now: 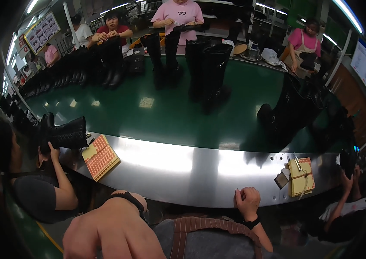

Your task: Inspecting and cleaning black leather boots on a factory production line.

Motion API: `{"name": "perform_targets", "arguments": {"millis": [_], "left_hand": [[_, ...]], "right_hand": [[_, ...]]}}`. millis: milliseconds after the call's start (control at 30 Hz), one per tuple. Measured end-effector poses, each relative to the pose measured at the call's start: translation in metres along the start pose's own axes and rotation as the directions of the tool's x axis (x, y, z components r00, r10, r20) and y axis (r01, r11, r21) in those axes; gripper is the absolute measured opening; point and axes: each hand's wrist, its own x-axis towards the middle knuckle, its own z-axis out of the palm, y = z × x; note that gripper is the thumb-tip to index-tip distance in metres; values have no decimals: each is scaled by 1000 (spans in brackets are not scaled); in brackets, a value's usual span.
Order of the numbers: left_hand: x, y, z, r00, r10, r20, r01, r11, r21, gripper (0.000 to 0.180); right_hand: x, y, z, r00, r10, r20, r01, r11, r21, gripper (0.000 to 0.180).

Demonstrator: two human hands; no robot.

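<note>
Right hand (248,202), yellow bundle (300,184) apart, rightward

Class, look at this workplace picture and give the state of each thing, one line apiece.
Right hand: fingers curled, at the metal strip
Left hand: close to the camera; finger position unclear
Left card bundle: lying slanted
Right card bundle: tied with string
Central tall boots: upright
Far-left boot: tipped sideways, held by a co-worker's hand
Top-right ceiling light: lit

bench (183,172): steel edge, green top | tube lights (348,15): lit, overhead | picture board (41,32): left | green floor (21,228): yellow line (50,237)
</note>
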Motion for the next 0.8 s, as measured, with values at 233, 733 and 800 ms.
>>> {"name": "perform_targets", "arguments": {"millis": [233, 733, 800], "left_hand": [[-66, -50, -165, 519, -414, -747, 846, 124, 519, 60], [-206, -156, -421, 154, 83, -985, 961, -244, 130, 85], [-213, -158, -420, 145, 171, -975, 986, -103, 129, 65]], "right_hand": [[5, 2, 0, 999, -35, -36, 36, 999, 26, 28], [6, 12, 3, 1000, 17, 7, -17, 999, 38, 29], [4, 12, 3, 1000, 25, 3, -25, 998, 49, 29]]}}
